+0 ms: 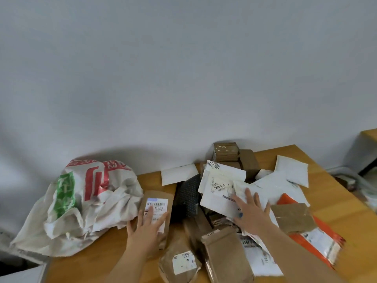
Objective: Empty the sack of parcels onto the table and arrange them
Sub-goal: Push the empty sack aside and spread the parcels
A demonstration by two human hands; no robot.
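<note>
The left hand [148,225] lies flat with its fingers straight and spread on a brown paper envelope [158,213], the fingertips covering part of its white barcode label. The right hand [252,214] is also open, fingers splayed wide, pressing down on a white mailer [219,193] that tops the heap of parcels in the middle of the wooden table [98,254]. The emptied sack [81,203], white with red and green print, slumps crumpled on the table's left end against the wall, just beside the brown envelope. Between the 2 hands sits a dark dotted parcel [188,196]. Near the front edge lie a brown padded pouch with a white label [181,260] and a plain brown paper bag [226,256], both overlapping other packets. To the right of the right hand, a flat piece of cardboard [293,217] rests on an orange mailer [316,235]. Small taped cardboard boxes [226,152] stand at the back by the wall, and a white padded envelope [291,172] lies toward the far right.
</note>
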